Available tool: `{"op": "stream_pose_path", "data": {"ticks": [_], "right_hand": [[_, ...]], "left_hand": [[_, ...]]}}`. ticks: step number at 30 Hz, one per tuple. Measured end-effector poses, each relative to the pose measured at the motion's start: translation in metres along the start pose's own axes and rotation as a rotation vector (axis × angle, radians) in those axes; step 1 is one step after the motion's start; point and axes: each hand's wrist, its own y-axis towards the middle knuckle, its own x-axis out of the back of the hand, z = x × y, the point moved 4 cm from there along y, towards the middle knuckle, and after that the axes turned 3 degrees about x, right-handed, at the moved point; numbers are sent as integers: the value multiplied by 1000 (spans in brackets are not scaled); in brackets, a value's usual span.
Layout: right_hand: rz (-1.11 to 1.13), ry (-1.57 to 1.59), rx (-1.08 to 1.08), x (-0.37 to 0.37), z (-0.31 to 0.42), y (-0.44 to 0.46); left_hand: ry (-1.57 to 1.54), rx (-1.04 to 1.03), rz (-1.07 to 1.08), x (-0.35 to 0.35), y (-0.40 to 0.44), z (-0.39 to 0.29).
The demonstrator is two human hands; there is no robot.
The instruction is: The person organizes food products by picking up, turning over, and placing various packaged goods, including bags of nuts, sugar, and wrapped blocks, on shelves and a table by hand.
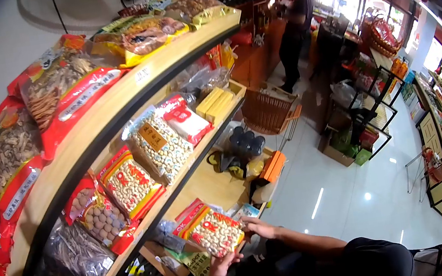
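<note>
A clear bag of pale nuts or beans with red and yellow trim (213, 233) is held low in front of the shelves. My left hand (225, 264) grips its lower edge, the thumb over the front. At the bag's right side, my right hand (259, 228) has its fingers closed on the edge. On the shelf above stands a similar red and yellow bag (131, 182). Beside it are a bag of round brown goods (106, 221), a larger bag of pale seeds (159, 142) and a red and white packet (187, 120).
Big red bags of dried goods (65, 84) line the top shelf (161, 55). Yellow blocks (214, 103) sit at the middle shelf's end. A brown basket (267, 110) stands past the shelves. Farther off is a person (298, 22); a black rack (375, 108) stands on the right.
</note>
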Motion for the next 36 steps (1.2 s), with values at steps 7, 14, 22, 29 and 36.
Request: {"op": "stream_pose_path", "data": {"ticks": [7, 14, 22, 29, 36], "right_hand": [[139, 137, 158, 18, 46, -3], [329, 205, 196, 50, 87, -3], [482, 87, 139, 82, 72, 25], [671, -137, 282, 65, 73, 42], [663, -557, 259, 5, 102, 20]], "left_hand": [[151, -127, -53, -60, 9, -46], [617, -111, -358, -94, 21, -53], [376, -460, -636, -162, 23, -47], [153, -416, -705, -120, 40, 17], [13, -611, -603, -102, 3, 25]]}}
